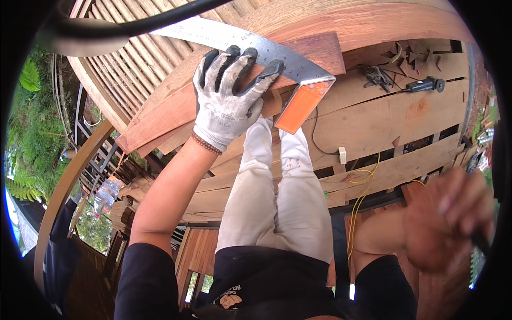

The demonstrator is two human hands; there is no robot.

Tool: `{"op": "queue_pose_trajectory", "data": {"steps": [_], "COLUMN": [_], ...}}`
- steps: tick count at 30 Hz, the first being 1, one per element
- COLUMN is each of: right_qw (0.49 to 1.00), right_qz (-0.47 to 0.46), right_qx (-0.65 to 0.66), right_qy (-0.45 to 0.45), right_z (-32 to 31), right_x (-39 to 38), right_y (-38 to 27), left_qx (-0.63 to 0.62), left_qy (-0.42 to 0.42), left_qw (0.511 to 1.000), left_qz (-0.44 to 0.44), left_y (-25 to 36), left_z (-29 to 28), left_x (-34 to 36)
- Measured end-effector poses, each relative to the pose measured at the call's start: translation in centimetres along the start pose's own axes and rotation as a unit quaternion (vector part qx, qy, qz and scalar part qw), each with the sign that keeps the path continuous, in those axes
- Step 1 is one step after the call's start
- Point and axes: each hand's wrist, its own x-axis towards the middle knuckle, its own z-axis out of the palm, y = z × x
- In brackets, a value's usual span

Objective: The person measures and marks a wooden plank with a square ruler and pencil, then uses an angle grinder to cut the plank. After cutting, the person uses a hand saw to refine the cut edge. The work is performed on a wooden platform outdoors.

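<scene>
The gloved left hand [228,93] pressed fingers spread on the steel square [250,45] and reddish plank [176,106] at twelve o'clock. Stiff, slick blade; best held by its orange stock. The blurred right hand [448,218] seemed closed around something dark.

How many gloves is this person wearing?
1. The left hand, pressing a steel square onto a reddish board, wears a grey work glove. The right hand, blurred at lower right, looks bare.
</scene>
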Motion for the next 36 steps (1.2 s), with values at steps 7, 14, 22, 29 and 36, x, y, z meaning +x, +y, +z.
{"op": "queue_pose_trajectory", "data": {"steps": [7, 14, 22, 29, 36], "right_qw": [0.854, 0.837, 0.795, 0.773, 0.664], "right_qz": [0.498, 0.256, 0.185, 0.160, 0.159], "right_qx": [-0.090, -0.461, -0.493, -0.510, -0.570], "right_qy": [0.118, -0.144, -0.300, -0.342, -0.457], "right_z": [-5.1, -3.8, -1.8, -1.0, -1.1], "right_x": [-12.3, -7.4, -3.5, -3.3, -1.1], "right_y": [11.5, 11.0, 14.0, 15.1, 12.7], "left_qx": [-0.001, -0.004, -0.006, -0.009, -0.005], "left_qy": [-0.010, -0.008, 0.011, -0.002, 0.006], "left_qw": [1.000, 1.000, 1.000, 1.000, 1.000], "left_qz": [-0.004, -0.006, -0.001, 0.000, -0.002], "left_y": [0.0, -0.3, -0.3, -0.4, -0.3], "left_z": [-0.3, -0.2, 0.2, 0.1, 0.2], "left_x": [-0.1, -0.2, -0.2, -0.3, -0.2]}}
